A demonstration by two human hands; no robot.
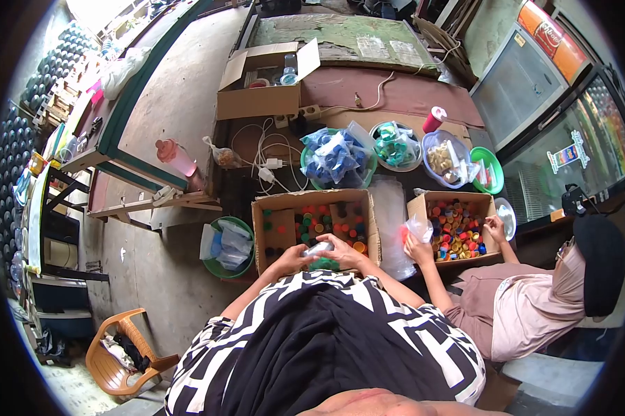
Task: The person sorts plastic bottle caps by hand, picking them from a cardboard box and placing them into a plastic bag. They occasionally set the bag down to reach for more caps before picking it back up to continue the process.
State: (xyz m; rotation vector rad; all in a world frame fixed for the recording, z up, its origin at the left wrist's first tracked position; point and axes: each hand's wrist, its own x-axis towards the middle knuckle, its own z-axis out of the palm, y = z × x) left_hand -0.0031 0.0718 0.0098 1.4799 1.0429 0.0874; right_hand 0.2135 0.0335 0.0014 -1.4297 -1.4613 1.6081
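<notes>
Close to my lap, my left hand [290, 259] curls around a small, shiny, whitish clear plastic bag [319, 249]. From the other side, my right hand [344, 255] has its fingers closed on the same bag. What the bag contains is too small to make out. Both hands are over the near edge of an open cardboard box [265, 220] holding scattered bottle caps [318, 227] in red, green, orange and dark colours. Just below my fingers lie some green caps [324, 264].
At my right, a person [534, 305] holds a clear bag with red pieces [416, 229] beside a second box of caps [458, 225]. Tubs of bagged caps [337, 156] stand behind. A green basin [228, 249] is at my left, with a chair [122, 353] farther off.
</notes>
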